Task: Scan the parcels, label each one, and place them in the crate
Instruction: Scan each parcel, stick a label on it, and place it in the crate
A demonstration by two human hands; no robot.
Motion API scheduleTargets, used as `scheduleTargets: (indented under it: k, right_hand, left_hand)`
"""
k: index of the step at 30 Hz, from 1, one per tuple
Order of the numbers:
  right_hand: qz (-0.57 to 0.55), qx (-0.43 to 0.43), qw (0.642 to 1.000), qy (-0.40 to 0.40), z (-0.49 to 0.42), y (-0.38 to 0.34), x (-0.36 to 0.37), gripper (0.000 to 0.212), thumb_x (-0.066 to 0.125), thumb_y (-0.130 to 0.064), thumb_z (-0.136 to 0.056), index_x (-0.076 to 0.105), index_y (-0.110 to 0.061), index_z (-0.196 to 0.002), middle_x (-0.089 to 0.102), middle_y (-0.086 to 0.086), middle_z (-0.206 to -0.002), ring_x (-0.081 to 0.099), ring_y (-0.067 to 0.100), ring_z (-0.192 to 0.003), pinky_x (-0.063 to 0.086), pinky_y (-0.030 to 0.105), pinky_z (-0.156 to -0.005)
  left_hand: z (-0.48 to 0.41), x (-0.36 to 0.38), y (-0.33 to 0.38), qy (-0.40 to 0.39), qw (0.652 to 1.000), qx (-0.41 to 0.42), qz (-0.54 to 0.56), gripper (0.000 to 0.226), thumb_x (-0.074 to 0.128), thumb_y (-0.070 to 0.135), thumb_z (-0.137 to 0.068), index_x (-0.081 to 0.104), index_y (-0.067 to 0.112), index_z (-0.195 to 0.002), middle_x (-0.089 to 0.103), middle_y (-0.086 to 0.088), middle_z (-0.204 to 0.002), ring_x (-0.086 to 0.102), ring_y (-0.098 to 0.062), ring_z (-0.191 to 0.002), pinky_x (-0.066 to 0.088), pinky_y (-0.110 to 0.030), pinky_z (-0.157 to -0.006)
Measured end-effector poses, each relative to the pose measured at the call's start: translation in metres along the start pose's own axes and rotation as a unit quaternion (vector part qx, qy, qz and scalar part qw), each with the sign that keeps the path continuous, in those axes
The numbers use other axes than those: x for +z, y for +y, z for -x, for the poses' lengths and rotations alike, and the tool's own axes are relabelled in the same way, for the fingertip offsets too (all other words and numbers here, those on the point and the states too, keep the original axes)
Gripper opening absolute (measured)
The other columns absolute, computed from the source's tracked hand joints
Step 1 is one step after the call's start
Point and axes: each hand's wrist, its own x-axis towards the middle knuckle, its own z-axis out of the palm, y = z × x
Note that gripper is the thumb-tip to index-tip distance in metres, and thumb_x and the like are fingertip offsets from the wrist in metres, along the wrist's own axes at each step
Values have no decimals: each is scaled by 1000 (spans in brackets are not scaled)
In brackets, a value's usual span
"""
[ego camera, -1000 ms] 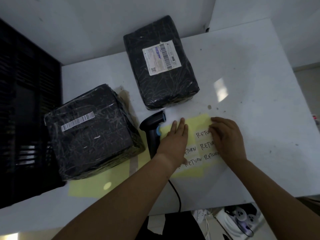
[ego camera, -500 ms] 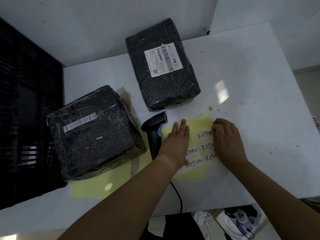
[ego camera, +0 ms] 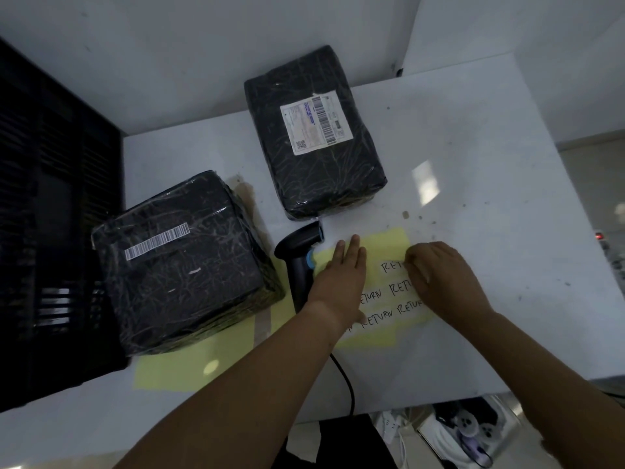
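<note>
Fingers (ego camera: 353, 247) of the left hand (ego camera: 340, 282) lie straight, pressing the label sheet (ego camera: 385, 243) flat. Those of the right hand (ego camera: 446, 279) curl over a RETURN label (ego camera: 392, 266), grip hidden. The long parcel (ego camera: 324, 179) lies just beyond, pointing away.

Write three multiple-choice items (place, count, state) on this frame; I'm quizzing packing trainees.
1. Where is the black handheld barcode scanner? A. On the white table, between the nearer black plastic-wrapped parcel and the yellow RETURN-label sheet. B. Atop a parcel. C. On the floor.
2. How many parcels are on the table? A. One. B. Two. C. Three.
3. What is the left grip doing? A. Clutching the scanner. B. Pressing flat on the sheet. C. Lifting a parcel.
Answers: 1A, it lies beside the sheet; 2B, the nearer parcel plus the farther parcel; 3B, fingers straight on it.
</note>
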Motion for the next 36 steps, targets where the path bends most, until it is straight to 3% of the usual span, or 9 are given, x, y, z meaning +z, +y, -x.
scheduleTargets:
  k: [9, 13, 17, 20, 23, 27, 32, 34, 36]
  right_hand:
    - [-131, 126, 976, 120, 15, -44, -44, 13, 67, -5, -89, 59, -15, -91, 65, -4, -88, 57, 5, -84, 50, 17, -79]
    - [-195, 173, 954, 150, 14, -66, -58, 13, 66, -8, -90, 58, -17, -90, 63, -22, -89, 61, -3, -88, 46, 10, -80]
    - [-229, 179, 945, 151, 9, -98, -64, 10, 65, -12, -92, 57, -19, -90, 65, -17, -88, 64, 6, -87, 52, 24, -79]
    - [-242, 145, 951, 129, 1, -133, -60, 13, 67, -11, -90, 58, -20, -88, 64, -14, -85, 63, 7, -84, 52, 25, -76]
    - [-262, 94, 955, 102, -16, -180, -48, 17, 69, -9, -88, 59, -21, -85, 63, -13, -81, 61, 6, -82, 46, 16, -74]
    - [-275, 47, 960, 29, -46, -237, -18, 18, 70, -16, -90, 56, -25, -82, 59, -10, -70, 58, 10, -66, 43, 18, -57]
    - [-266, 5, 963, -45, -82, -278, 17, 13, 68, -26, -91, 57, -24, -84, 60, -8, -74, 58, 11, -70, 50, 33, -64]
    - [-228, -6, 971, -66, -94, -289, 29, 12, 67, -29, -91, 57, -25, -85, 62, -11, -77, 58, 7, -73, 49, 28, -67]
    - [-194, -21, 978, -69, -103, -295, 39, 12, 68, -29, -90, 57, -26, -86, 62, -14, -78, 58, 1, -73, 45, 16, -65]
  left_hand:
    - [4, -3, 0, -5, 1000, 3, -19, 126, 83, 38, -82, -10, 3, -160, -27, -12, -166, -12, -32, -156, 32, -43, -120]
    - [29, -13, -10, 73, 992, 69, 82, 98, 65, 32, -96, -3, 11, -163, -23, -4, -168, -12, -23, -157, 16, -41, -127]
    - [87, -36, -19, 182, 935, 45, 302, 57, 60, 39, -98, 42, 27, -152, 34, 15, -161, 33, 4, -143, 31, -18, -112]
    - [136, -46, -42, 254, 868, -20, 425, 15, 65, 33, -97, 63, 30, -112, 68, 19, -105, 63, 4, -95, 49, -15, -76]
    - [181, -39, -82, 345, 831, -65, 432, 5, 65, 21, -98, 62, 25, -97, 64, 13, -91, 63, -2, -87, 45, -14, -72]
    - [215, -11, -140, 455, 807, -165, 340, 19, 64, 16, -97, 58, 23, -113, 48, 7, -137, 48, -6, -127, 36, -17, -104]
    - [203, 11, -179, 413, 831, -207, 311, 38, 49, 29, -105, 47, 21, -142, 2, 4, -171, -4, -13, -157, 7, -34, -126]
    - [198, 8, -188, 400, 830, -221, 320, 44, 41, 35, -108, 39, 23, -151, -11, 1, -171, -18, -16, -156, -3, -38, -127]
    - [197, 3, -193, 381, 803, -228, 397, 51, 36, 39, -108, 30, 26, -157, -19, 7, -169, -18, -14, -155, 6, -33, -126]
